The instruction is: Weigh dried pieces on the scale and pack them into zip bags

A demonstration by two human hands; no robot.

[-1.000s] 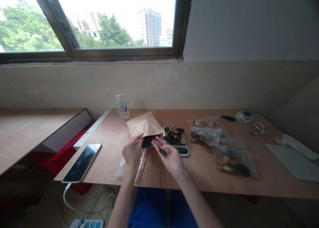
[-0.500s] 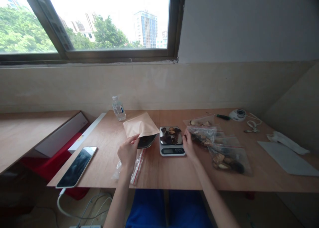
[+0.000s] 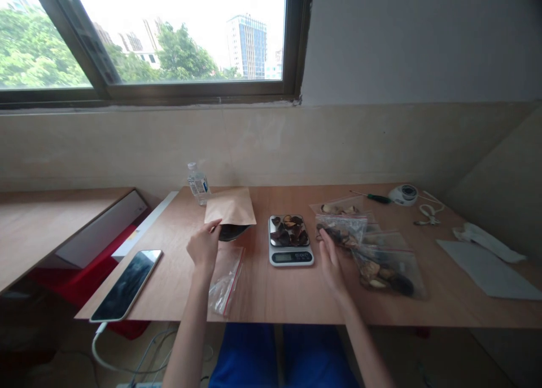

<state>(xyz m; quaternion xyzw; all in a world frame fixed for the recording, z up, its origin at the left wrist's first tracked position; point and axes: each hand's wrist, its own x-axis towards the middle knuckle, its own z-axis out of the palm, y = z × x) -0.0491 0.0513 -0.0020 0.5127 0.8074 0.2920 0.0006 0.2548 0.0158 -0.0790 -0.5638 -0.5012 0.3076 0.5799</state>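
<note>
My left hand pinches the open mouth of a brown paper pouch that lies on the wooden table; dark pieces show inside the mouth. My right hand is open, fingers stretched, just right of a small digital scale whose pan is loaded with dark dried slices. The fingertips are close to the clear zip bags of dried slices, not holding any. An empty clear zip bag lies below my left hand.
A phone on a cable lies at the table's left front corner. A small water bottle stands at the back. A screwdriver, a round white device, a white cord and white sheets lie at the right.
My left hand carried the pouch leftward and laid it flatter on the table. My right hand left the pouch mouth, passed the scale and now hovers open beside the zip bags.
</note>
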